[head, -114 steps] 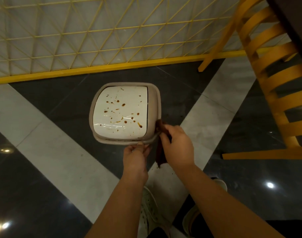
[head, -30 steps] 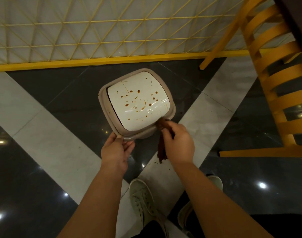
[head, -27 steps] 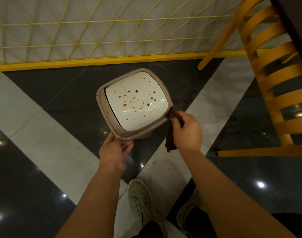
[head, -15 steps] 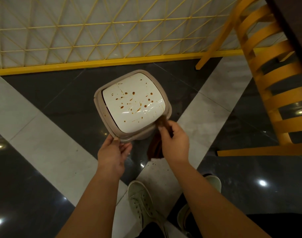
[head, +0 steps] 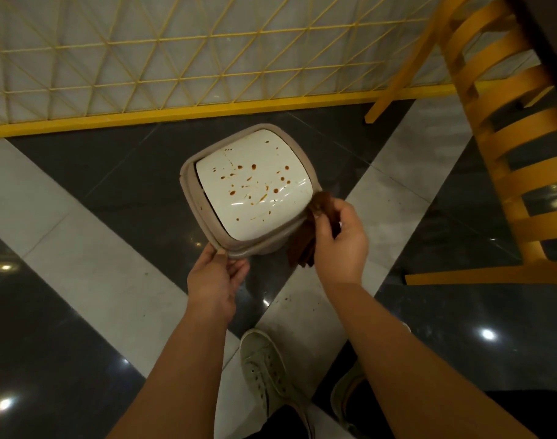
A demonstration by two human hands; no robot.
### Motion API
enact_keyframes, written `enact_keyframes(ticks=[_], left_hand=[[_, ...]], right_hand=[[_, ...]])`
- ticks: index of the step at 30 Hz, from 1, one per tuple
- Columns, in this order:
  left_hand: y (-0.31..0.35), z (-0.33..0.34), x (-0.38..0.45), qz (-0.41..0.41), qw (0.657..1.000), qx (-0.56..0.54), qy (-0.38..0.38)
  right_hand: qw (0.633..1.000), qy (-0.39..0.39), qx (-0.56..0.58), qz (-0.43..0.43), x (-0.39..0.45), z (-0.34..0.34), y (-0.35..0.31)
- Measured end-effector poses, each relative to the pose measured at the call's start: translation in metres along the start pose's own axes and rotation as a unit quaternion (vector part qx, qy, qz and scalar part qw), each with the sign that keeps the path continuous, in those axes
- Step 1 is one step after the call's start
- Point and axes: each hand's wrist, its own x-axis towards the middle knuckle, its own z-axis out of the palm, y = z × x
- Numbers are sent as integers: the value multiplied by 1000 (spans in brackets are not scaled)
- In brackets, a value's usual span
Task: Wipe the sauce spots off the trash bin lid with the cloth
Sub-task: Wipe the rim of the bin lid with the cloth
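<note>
Right hand [head: 340,245] pinching brown cloth [head: 305,239] at lid's near-right rim; left hand [head: 215,277] gripping bin rim [head: 191,201]. Bin on floor. Lid [head: 255,185] spotted throughout with sauce [head: 253,167]. Wiping not begun; all spots outstanding.

Since 3.8 s ago we see the bin [head: 193,198] turned, so the lid [head: 255,188] sits diagonal, one corner toward the far fence, hinge gap now on the left. Our left hand [head: 212,280] slid from the near edge's middle to the near-left corner. Right hand [head: 339,240] with the cloth [head: 305,239] swung out right about a second ago, dipped near, and is now back at the lid's right corner, cloth fanned looser under the rim.
</note>
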Motion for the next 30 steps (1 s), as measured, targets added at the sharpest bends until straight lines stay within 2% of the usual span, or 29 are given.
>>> enact_keyframes(ticks=[4,9,13,16,18,20,24,30], left_hand=[[-4,3,-3,-3,1000,2,1],[-9,0,-1,-14,1000,20,-6],[-12,7,-1,-20,1000,16,-6],[-16,12,-2,-10,1000,12,-1],[-18,12,0,-5,1000,19,-3],[-17,9,3,-7,1000,18,-5],[-16,10,1,-24,1000,10,-7],[-18,11,3,-2,1000,22,-2]], right_hand=[[988,-116,-83,-54,-27,11,8],[995,-33,-87,-21,6,-4,7],[985,-69,-152,-44,4,-2,0],[965,-134,-194,-115,-27,10,1],[954,-150,-203,-159,-30,9,4],[947,-143,-225,-178,-16,-1,5],[963,-75,-229,-118,11,-10,0],[923,-194,-244,-225,-36,10,-3]])
